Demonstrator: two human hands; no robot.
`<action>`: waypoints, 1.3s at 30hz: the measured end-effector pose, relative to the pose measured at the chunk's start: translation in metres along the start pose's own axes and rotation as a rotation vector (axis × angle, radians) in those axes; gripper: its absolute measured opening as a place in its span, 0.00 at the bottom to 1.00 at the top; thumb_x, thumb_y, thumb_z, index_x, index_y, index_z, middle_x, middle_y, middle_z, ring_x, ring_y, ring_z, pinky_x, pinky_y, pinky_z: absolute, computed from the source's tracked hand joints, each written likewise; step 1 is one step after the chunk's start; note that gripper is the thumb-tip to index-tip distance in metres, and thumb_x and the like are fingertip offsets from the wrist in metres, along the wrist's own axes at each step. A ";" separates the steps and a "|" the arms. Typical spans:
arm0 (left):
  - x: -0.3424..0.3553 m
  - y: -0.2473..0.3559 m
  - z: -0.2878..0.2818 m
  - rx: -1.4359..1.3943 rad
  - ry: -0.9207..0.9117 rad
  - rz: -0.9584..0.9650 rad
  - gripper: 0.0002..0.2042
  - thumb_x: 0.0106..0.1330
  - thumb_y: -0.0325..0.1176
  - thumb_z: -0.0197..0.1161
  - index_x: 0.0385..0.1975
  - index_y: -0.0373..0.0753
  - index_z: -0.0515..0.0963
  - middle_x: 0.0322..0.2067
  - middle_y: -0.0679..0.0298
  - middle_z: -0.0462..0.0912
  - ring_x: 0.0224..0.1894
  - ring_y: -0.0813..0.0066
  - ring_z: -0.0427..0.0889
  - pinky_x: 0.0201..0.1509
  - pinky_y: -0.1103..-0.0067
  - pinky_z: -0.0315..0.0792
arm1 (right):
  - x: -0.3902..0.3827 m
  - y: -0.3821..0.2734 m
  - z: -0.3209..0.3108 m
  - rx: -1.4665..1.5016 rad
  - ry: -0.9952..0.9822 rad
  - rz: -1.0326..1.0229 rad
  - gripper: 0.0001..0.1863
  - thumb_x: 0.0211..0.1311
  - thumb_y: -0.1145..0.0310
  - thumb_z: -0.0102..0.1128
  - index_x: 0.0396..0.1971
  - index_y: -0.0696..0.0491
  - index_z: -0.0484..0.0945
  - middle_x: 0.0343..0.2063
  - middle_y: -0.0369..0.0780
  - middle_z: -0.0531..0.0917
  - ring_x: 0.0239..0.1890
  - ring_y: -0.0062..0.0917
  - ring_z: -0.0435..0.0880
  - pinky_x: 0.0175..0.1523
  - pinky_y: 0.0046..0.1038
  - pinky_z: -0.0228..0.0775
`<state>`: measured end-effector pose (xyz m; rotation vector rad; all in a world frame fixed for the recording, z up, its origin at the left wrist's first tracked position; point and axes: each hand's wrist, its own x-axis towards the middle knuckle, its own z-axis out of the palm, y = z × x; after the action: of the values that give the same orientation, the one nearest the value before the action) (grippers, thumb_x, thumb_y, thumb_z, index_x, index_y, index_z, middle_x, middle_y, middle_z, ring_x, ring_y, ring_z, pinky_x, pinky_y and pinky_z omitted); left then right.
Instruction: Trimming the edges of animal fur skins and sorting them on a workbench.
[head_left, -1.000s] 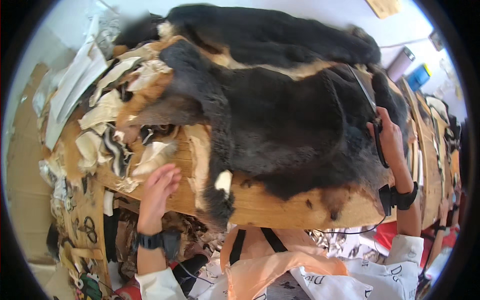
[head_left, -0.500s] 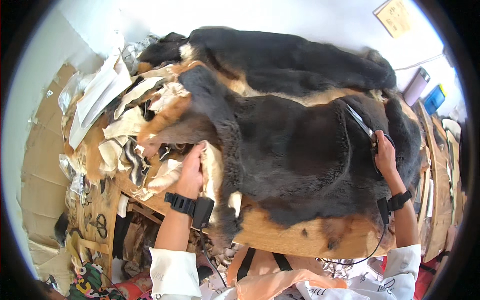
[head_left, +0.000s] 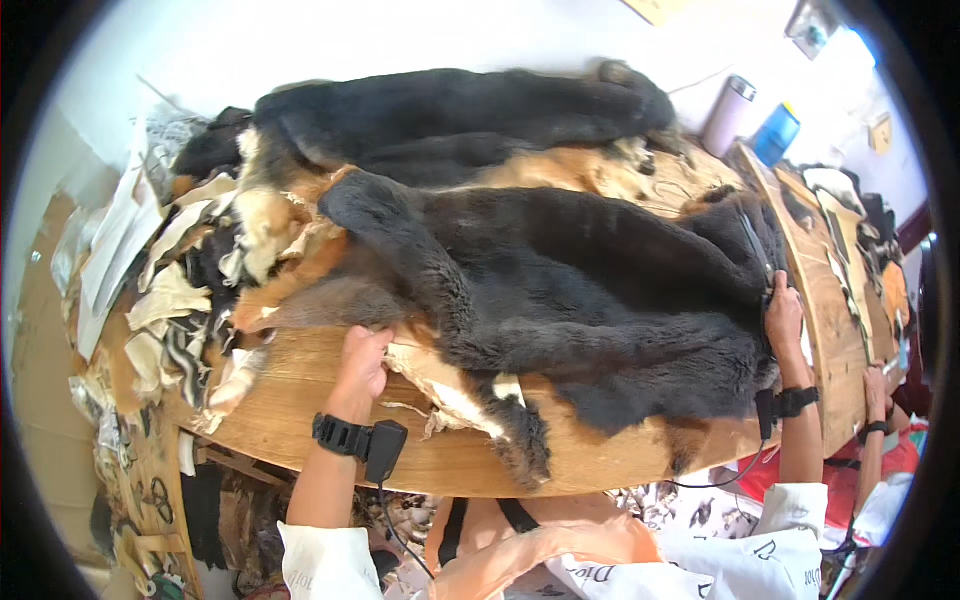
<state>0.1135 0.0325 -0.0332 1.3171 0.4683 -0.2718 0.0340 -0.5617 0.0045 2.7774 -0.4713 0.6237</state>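
A large dark brown-black fur pelt (head_left: 600,260) lies across the wooden table in front of me. At its left end, my left hand (head_left: 365,362) is closed, pinching the edge where brown fur meets a pale, skin-side flap (head_left: 440,385). My right hand (head_left: 785,312) is at the pelt's right end, fingers wrapped round the handles of a pair of scissors (head_left: 754,243). The blades point away from me over the dark fur; the handles are mostly hidden by the hand. Each wrist wears a black strap with a cabled box.
Behind lies another black-and-tan pelt (head_left: 470,115). Cream and orange fur scraps (head_left: 170,300) pile up at left. A lilac flask (head_left: 729,115) and a blue container (head_left: 776,133) stand at back right. Another person's hand (head_left: 876,390) rests near the right-hand boards.
The view has swung to the right. My left hand and the pelt's left edge have shifted, laying the pale flap out flatter and baring more table. The right hand still holds the scissors.
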 end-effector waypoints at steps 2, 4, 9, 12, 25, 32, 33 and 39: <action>-0.008 -0.003 -0.002 -0.030 0.013 0.051 0.09 0.56 0.18 0.51 0.38 0.27 0.68 0.35 0.57 0.76 0.34 0.68 0.77 0.38 0.76 0.71 | 0.001 0.002 -0.003 0.038 -0.045 -0.009 0.16 0.51 0.80 0.43 0.42 0.54 0.62 0.25 0.54 0.73 0.30 0.48 0.75 0.34 0.42 0.66; -0.033 -0.003 -0.004 -0.056 0.067 0.105 0.10 0.57 0.19 0.51 0.39 0.28 0.68 0.34 0.57 0.76 0.34 0.68 0.77 0.38 0.76 0.71 | 0.002 -0.006 -0.014 0.127 -0.047 -0.070 0.18 0.47 0.81 0.47 0.42 0.54 0.63 0.27 0.53 0.74 0.34 0.48 0.74 0.37 0.42 0.65; -0.096 -0.024 -0.027 -0.159 0.239 0.144 0.12 0.61 0.29 0.54 0.43 0.39 0.64 0.29 0.67 0.73 0.31 0.77 0.73 0.34 0.80 0.71 | 0.003 -0.039 -0.076 0.280 0.022 -0.114 0.19 0.49 0.72 0.58 0.42 0.54 0.65 0.29 0.50 0.75 0.33 0.45 0.74 0.35 0.39 0.64; -0.105 -0.033 -0.023 -0.310 0.142 0.141 0.09 0.62 0.35 0.56 0.38 0.42 0.66 0.27 0.72 0.71 0.29 0.81 0.72 0.33 0.82 0.70 | -0.002 -0.082 -0.110 0.400 -0.037 -0.123 0.17 0.52 0.67 0.60 0.40 0.54 0.66 0.22 0.45 0.75 0.23 0.37 0.75 0.28 0.33 0.64; -0.143 -0.028 0.032 -0.433 -0.087 -0.004 0.11 0.59 0.36 0.59 0.37 0.42 0.67 0.36 0.67 0.72 0.40 0.74 0.73 0.48 0.71 0.67 | -0.071 -0.194 -0.162 0.712 -0.705 -0.671 0.17 0.51 0.64 0.58 0.37 0.57 0.67 0.20 0.49 0.75 0.26 0.45 0.75 0.30 0.35 0.65; -0.137 -0.053 0.032 -0.432 -0.157 -0.005 0.10 0.55 0.23 0.59 0.36 0.34 0.70 0.34 0.63 0.76 0.34 0.76 0.76 0.41 0.77 0.72 | -0.086 -0.210 -0.175 0.484 -0.877 -0.704 0.23 0.54 0.51 0.52 0.37 0.58 0.67 0.21 0.50 0.76 0.27 0.45 0.75 0.31 0.39 0.64; -0.139 -0.048 0.030 -0.439 -0.161 -0.009 0.10 0.55 0.23 0.59 0.36 0.34 0.70 0.34 0.63 0.76 0.34 0.76 0.76 0.41 0.77 0.72 | -0.084 -0.207 -0.177 0.476 -0.880 -0.703 0.23 0.54 0.51 0.52 0.37 0.58 0.67 0.21 0.50 0.76 0.27 0.45 0.75 0.31 0.39 0.64; -0.143 -0.046 0.023 -0.475 -0.142 -0.088 0.10 0.55 0.24 0.58 0.36 0.37 0.68 0.34 0.64 0.75 0.34 0.76 0.76 0.36 0.78 0.74 | -0.059 -0.217 -0.180 0.368 -1.111 -0.749 0.30 0.57 0.43 0.44 0.39 0.59 0.66 0.20 0.53 0.75 0.29 0.48 0.75 0.33 0.41 0.64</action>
<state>-0.0288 -0.0105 -0.0009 0.8096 0.4381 -0.3031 -0.0041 -0.2917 0.0977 3.0345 0.5797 -1.1234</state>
